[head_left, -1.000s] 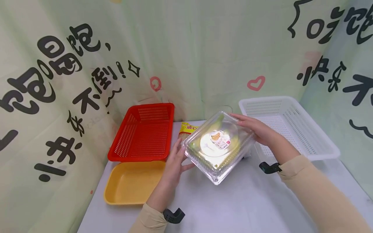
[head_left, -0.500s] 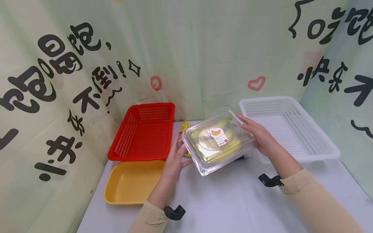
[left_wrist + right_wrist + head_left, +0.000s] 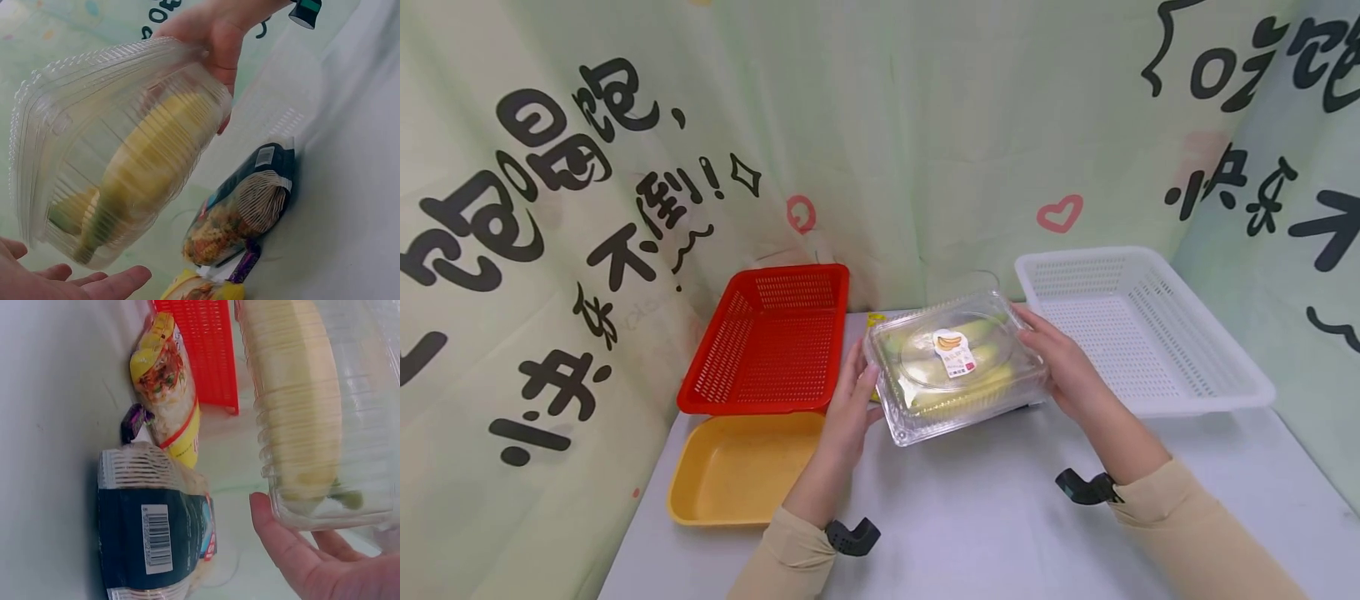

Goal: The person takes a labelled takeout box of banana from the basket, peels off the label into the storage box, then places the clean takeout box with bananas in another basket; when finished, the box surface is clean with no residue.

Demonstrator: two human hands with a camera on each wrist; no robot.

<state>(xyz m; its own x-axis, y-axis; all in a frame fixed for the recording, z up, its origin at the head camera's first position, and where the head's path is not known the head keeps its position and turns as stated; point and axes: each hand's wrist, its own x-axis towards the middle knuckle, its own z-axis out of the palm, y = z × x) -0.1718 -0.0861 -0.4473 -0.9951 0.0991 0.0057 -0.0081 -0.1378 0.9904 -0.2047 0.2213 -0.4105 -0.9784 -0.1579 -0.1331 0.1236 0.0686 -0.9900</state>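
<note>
A clear plastic clamshell box [image 3: 917, 333] with bananas [image 3: 977, 387] inside and a banana label [image 3: 953, 352] on its lid is held up over the table, tilted. My right hand [image 3: 1063, 358] grips its right end; in the right wrist view those fingers [image 3: 281, 540] curl about the end of the box. At the opposite end is my left hand [image 3: 844, 408], fingertips right at the box's edge. The left wrist view shows these left fingers [image 3: 119, 284] mostly straight, close beside the box's corner.
A red basket [image 3: 760, 404] stands at the back left, with a yellow tray [image 3: 700, 508] before it. A white basket [image 3: 1210, 354] is at the right. Behind the box lie a dark-labelled package [image 3: 131, 531], a yellow-ended food bag [image 3: 178, 419] and a small purple wrapper [image 3: 132, 422].
The box has turned so its lid label reads more level, and its near corner has swung left and up. Both hands stay at its ends; the baskets have not moved.
</note>
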